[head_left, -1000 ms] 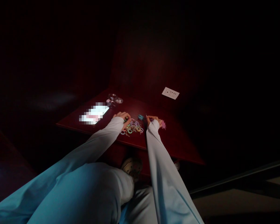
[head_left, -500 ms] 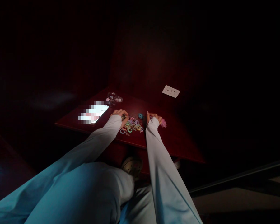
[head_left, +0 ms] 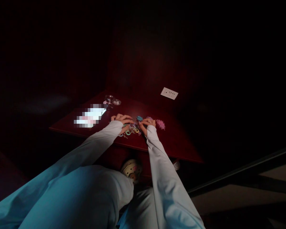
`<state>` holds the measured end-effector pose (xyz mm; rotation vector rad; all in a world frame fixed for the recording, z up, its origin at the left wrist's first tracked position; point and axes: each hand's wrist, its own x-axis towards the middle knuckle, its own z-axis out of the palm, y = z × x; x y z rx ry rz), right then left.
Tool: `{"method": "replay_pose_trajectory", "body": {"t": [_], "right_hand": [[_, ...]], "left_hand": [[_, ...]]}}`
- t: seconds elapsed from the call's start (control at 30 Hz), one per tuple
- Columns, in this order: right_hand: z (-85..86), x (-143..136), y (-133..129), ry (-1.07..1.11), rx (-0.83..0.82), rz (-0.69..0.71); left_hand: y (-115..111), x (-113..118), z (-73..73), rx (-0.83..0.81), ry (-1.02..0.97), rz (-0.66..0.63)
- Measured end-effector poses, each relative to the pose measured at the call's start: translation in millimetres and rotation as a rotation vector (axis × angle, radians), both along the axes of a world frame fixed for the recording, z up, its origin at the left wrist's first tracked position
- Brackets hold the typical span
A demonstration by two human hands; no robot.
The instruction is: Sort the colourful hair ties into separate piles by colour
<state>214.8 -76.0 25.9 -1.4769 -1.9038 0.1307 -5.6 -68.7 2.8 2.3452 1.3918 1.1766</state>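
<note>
A pile of small pastel hair ties (head_left: 134,129) lies on the dark red table near its front edge. Over the pile's left side is my left hand (head_left: 122,120), its fingers stretched out and apart, thumb low beside the ties. My right hand (head_left: 147,123) is at the pile's right side, with thumb and fingertips drawn together; whatever they pinch is too small to make out. Just beyond those fingertips sits a small blue bunch (head_left: 139,118). A pink bunch (head_left: 160,124) rests to the right of my right hand, and a purple bunch (head_left: 149,118) is partly hidden behind it.
To the left lies a lit phone (head_left: 91,117), its screen blurred. Clear round containers (head_left: 110,99) stand behind it at the back. A white socket plate (head_left: 169,93) is on the wall past the table (head_left: 178,140). Below the front edge a clog (head_left: 132,168) shows.
My right hand has moved left to the pile, beside the blue bunch. My left hand's fingers have stretched out over the ties. The whole view has shifted slightly.
</note>
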Motion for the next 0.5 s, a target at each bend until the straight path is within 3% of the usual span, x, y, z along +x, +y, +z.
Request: {"method": "replay_pose_trajectory", "body": {"t": [0.27,0.5], "right_hand": [[-4.7,2,0,-0.117,-0.021,0.137],[-5.5,-3,6,-0.079,-0.006,0.132]], "left_hand": [[4,-4,-4.3,0.018,-0.061,0.014],[0,-4,6.3,-0.041,-0.027,-0.004]]}}
